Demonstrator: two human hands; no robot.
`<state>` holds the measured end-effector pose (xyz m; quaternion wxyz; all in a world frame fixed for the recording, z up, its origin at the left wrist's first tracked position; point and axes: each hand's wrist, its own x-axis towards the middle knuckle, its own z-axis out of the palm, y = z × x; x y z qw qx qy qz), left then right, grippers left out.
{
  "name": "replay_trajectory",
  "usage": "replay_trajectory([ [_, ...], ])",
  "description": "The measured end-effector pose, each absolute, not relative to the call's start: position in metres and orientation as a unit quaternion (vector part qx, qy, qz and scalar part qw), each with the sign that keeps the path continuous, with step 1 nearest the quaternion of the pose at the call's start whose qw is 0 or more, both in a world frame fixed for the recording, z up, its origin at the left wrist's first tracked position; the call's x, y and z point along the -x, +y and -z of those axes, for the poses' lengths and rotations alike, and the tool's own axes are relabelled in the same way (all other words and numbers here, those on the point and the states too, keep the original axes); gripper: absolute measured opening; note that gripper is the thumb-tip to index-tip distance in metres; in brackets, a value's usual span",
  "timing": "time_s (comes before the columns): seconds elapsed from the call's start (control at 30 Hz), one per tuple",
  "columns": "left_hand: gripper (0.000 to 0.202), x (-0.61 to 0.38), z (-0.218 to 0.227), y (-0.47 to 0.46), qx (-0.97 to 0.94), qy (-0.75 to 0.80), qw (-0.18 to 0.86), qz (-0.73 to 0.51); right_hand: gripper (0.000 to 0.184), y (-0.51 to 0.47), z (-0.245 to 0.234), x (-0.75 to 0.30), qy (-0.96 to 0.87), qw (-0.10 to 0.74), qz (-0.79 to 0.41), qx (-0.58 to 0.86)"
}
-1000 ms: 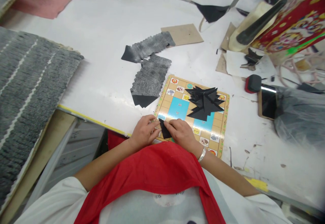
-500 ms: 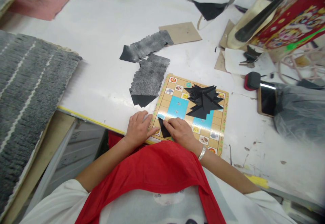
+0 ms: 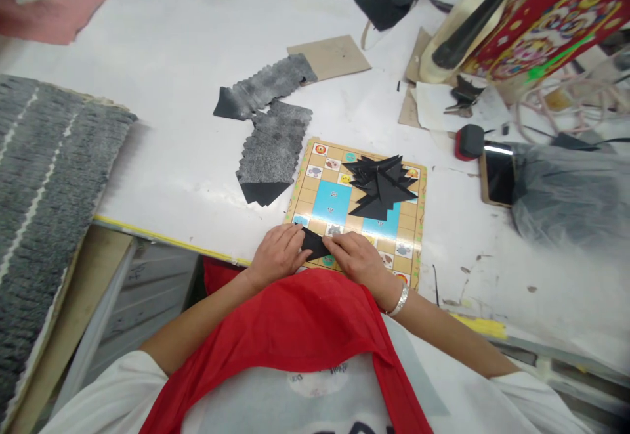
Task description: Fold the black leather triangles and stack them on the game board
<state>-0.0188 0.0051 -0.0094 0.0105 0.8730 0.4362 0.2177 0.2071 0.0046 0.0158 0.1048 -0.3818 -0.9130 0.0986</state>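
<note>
Fingers of left hand (image 3: pixel 278 253) and right hand (image 3: pixel 361 260) pinch a flat black sheet (image 3: pixel 315 243), seven o'clock on the tan-and-blue board (image 3: pixel 331 197); I judge black triangles (image 3: pixel 381 188) at one done, scalloped grey-black strips (image 3: pixel 275 148) at ten remaining.

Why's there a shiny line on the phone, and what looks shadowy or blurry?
Head view: a white streak, probably reflected light, crosses the black-screened rectangular phone; head view: soft shadow lies beside the grey, white-striped textured fabric; head view: the crumpled translucent plastic looks smeary, and the small flat black piece between the hands shows little detail.
</note>
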Motion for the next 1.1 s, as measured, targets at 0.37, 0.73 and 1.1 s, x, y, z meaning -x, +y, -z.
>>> replay_trajectory([
  [0.37,0.046,0.015,0.001,0.004,-0.901,0.389,-0.101,-0.161,0.031,-0.006,-0.015,-0.217,-0.912,0.124,-0.081,0.382],
  [0.73,0.045,0.003,0.007,0.0,-0.923,0.371,-0.068,-0.069,0.032,-0.013,-0.017,-0.226,-0.91,0.105,-0.069,0.396],
  [1.1,0.054,-0.002,0.009,-0.009,-0.912,0.406,0.003,-0.049,0.037,-0.021,-0.012,-0.227,-0.862,0.159,-0.12,0.465],
])
